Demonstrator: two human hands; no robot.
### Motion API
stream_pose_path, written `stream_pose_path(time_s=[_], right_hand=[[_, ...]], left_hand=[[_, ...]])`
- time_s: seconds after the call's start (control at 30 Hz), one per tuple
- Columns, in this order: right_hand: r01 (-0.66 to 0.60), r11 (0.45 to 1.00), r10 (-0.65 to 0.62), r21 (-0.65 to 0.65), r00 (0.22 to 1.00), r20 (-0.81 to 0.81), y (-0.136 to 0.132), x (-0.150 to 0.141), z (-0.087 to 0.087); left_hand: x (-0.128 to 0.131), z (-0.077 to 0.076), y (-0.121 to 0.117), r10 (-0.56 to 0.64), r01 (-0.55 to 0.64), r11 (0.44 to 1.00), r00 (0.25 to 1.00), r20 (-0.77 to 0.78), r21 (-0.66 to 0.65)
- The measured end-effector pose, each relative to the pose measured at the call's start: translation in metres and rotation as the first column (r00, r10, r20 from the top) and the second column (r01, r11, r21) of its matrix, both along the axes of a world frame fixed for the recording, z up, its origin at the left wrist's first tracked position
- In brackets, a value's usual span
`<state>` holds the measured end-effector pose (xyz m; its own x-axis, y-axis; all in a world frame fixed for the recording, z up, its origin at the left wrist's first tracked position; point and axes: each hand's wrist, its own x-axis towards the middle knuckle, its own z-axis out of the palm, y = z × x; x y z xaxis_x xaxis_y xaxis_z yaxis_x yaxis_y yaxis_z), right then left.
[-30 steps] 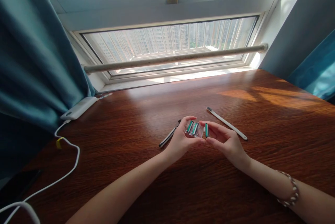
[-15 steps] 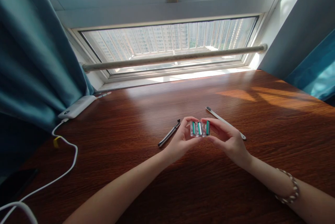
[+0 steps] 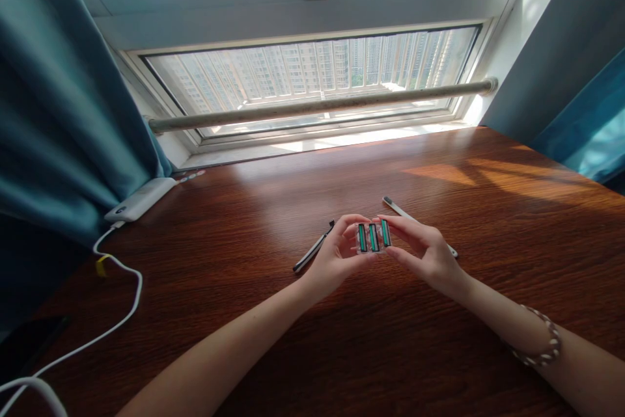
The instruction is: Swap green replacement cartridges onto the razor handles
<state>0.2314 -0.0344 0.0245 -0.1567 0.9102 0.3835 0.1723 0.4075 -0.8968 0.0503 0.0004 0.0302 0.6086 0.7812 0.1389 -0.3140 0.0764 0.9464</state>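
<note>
Both my hands hold a small clear plastic case (image 3: 372, 237) with three green-striped razor cartridges in it, just above a dark wooden desk (image 3: 342, 339). My left hand (image 3: 336, 257) pinches its left end between thumb and fingers. My right hand (image 3: 424, 253) pinches its right end. The case faces me, cartridges upright side by side. A black and silver razor handle (image 3: 312, 249) lies on the desk just left of my left hand. A white handle with a dark tip (image 3: 399, 209) lies behind my right hand, partly hidden by it.
A white power bank (image 3: 139, 199) with a white cable (image 3: 114, 313) sits at the desk's back left by a teal curtain (image 3: 63, 111). A dark phone (image 3: 27, 342) lies at the left edge. A window with a rail (image 3: 317, 105) runs along the back.
The case has turned from tilted to square-on, so all three cartridges now face me in a row. Both hands rose slightly and stay on it.
</note>
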Motion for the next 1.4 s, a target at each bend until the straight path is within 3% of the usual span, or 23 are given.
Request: stream_pose_path(time_s=[0.5, 0.6, 0.87, 1.4], right_hand=[[-0.070, 0.994, 0.062, -0.081, 0.993, -0.099, 0.003, 0.002, -0.002], [-0.058, 0.998, 0.056, -0.034, 0.997, -0.061, 0.003, 0.001, 0.001], [0.023, 0.987, -0.059, 0.162, 0.973, 0.222, 0.004, 0.004, 0.013], [0.133, 0.943, -0.229, 0.306, 0.925, 0.303, 0.004, 0.005, 0.008]], left_hand=[[-0.001, -0.003, 0.004, -0.008, 0.008, 1.000, 1.000, 0.007, -0.026], [-0.001, -0.003, 0.004, -0.008, 0.008, 1.000, 1.000, 0.010, -0.029], [-0.001, -0.003, 0.004, 0.011, -0.011, 1.000, 1.000, -0.009, -0.012], [0.000, -0.003, 0.003, 0.011, -0.011, 1.000, 1.000, -0.016, -0.019]])
